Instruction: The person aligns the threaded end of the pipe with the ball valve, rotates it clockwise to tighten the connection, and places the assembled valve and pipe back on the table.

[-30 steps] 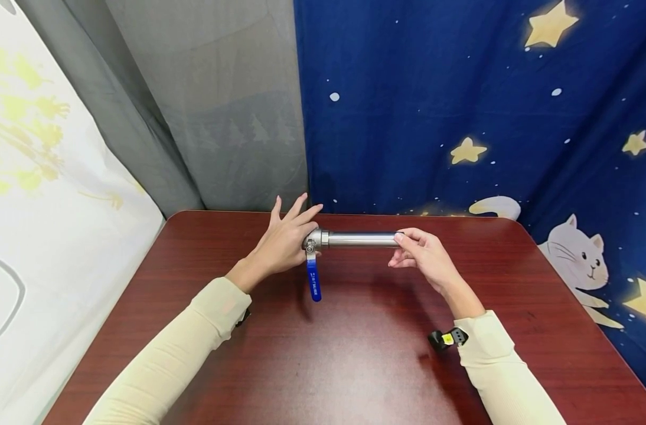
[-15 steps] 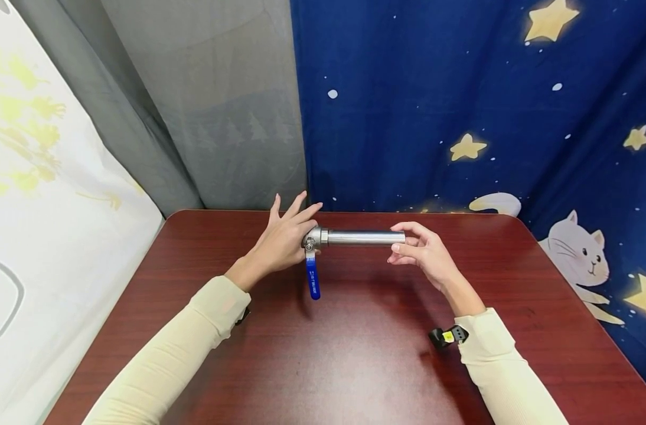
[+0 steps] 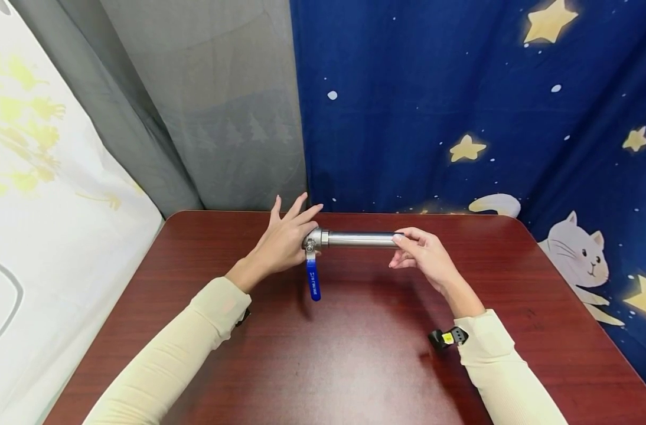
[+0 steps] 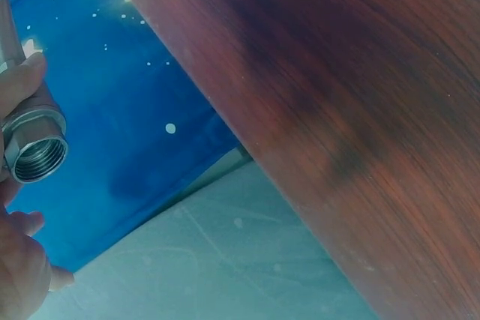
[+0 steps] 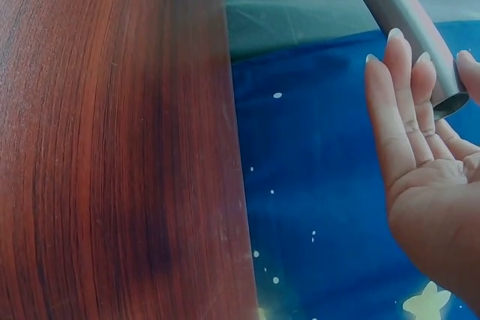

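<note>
A ball valve [image 3: 312,238] with a blue lever [image 3: 313,280] pointing toward the person is joined to a straight steel pipe [image 3: 361,238]. My left hand [image 3: 284,241] grips the valve body, several fingers spread away from it. In the left wrist view, the valve's open threaded socket [image 4: 39,157] faces out beside the thumb and fingers. My right hand [image 3: 423,252] pinches the pipe's free end, with the thumb laid over it. The right wrist view shows the pipe's hollow end [image 5: 450,103] between the thumb and the fingers. Valve and pipe are held level above the table.
A dark red wooden table [image 3: 349,354] lies beneath both hands. Behind it hang a grey curtain [image 3: 238,118] and a blue star-patterned curtain [image 3: 387,118]. A white printed cloth [image 3: 52,206] stands at the left. A small black wrist device [image 3: 448,337] sits by the right cuff.
The right thumb dropped below the pipe's end half a second ago and the fingers rose; now the thumb lies over the pipe again. The left hand and valve stay nearly still.
</note>
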{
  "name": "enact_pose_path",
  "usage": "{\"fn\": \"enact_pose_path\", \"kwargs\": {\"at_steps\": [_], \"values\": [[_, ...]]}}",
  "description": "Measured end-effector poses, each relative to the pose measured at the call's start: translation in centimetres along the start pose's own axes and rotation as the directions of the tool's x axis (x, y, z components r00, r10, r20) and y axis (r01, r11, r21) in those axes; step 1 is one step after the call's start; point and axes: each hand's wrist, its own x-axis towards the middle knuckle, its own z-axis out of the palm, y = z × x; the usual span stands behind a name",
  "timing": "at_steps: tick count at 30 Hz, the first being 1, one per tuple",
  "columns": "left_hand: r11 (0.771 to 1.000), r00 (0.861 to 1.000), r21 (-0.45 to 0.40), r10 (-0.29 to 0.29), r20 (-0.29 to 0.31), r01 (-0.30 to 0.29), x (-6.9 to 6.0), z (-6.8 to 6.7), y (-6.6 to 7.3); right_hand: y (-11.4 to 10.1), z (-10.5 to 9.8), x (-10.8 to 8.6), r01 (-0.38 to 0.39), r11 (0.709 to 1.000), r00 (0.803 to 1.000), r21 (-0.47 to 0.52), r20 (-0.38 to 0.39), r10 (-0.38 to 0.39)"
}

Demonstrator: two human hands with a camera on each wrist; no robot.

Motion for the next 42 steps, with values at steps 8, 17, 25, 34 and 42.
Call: {"fn": "enact_pose_path", "kwargs": {"at_steps": [8,17,25,34,42], "values": [[1.0,1.0,0.003,0.001,0.002,-0.001,0.08,-0.12,0.07,0.25,0.05,0.17,-0.011,1.0,0.999,0.003,-0.05,0.011],[1.0,1.0,0.009,0.002,0.008,-0.002,-0.03,-0.18,-0.01,0.17,-0.16,-0.13,0.068,0.994,0.997,0.089,0.042,-0.072],[1.0,1.0,0.014,0.001,0.005,-0.002,-0.03,-0.15,0.02,0.28,-0.19,-0.21,0.057,0.996,0.998,0.073,0.036,-0.06],[1.0,1.0,0.01,0.004,0.003,-0.004,-0.05,-0.19,0.2,0.25,-0.07,-0.19,0.017,0.997,1.0,0.069,0.005,-0.017],[1.0,1.0,0.017,0.008,0.004,-0.008,0.12,-0.26,0.43,0.07,0.01,-0.22,0.003,0.999,0.999,0.045,-0.037,-0.001]]}}
